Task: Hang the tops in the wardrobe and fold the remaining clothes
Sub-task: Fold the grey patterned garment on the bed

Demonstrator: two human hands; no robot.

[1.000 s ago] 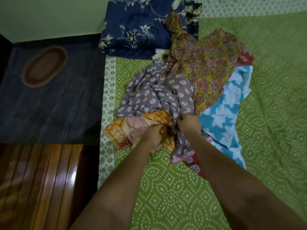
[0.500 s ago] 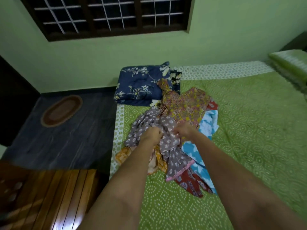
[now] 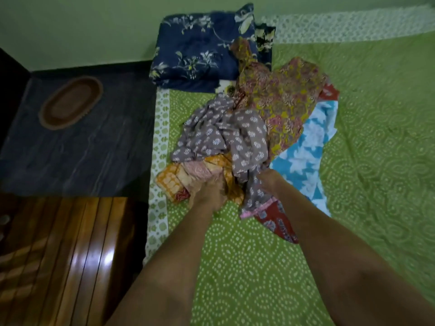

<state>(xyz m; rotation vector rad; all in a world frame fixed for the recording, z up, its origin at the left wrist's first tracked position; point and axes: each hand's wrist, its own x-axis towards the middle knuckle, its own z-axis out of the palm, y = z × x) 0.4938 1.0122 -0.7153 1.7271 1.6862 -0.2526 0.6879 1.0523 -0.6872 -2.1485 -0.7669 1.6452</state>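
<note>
A heap of clothes lies on the green patterned bed sheet (image 3: 247, 267). On top is a grey-mauve garment with white motifs (image 3: 226, 137). Beside it lie a yellow-and-pink floral garment (image 3: 280, 102), a blue-and-white one (image 3: 303, 156), an orange-and-pink one (image 3: 186, 177) and a red printed one (image 3: 277, 222). My left hand (image 3: 209, 194) is buried in the near edge of the heap and grips the orange-and-pink cloth. My right hand (image 3: 268, 182) grips the grey-mauve garment near its pink hem. The fingers of both hands are hidden in the cloth.
A folded navy floral blanket (image 3: 200, 50) lies at the bed's far corner against the green wall. Left of the bed is dark floor with an oval brown mat (image 3: 70, 102). A glossy wooden surface (image 3: 58, 255) stands at the near left.
My view tipped up to the window and wall half a second ago and has dropped back to the heap. Both hands went up onto the grey-mauve garment and are back at its near edge.
</note>
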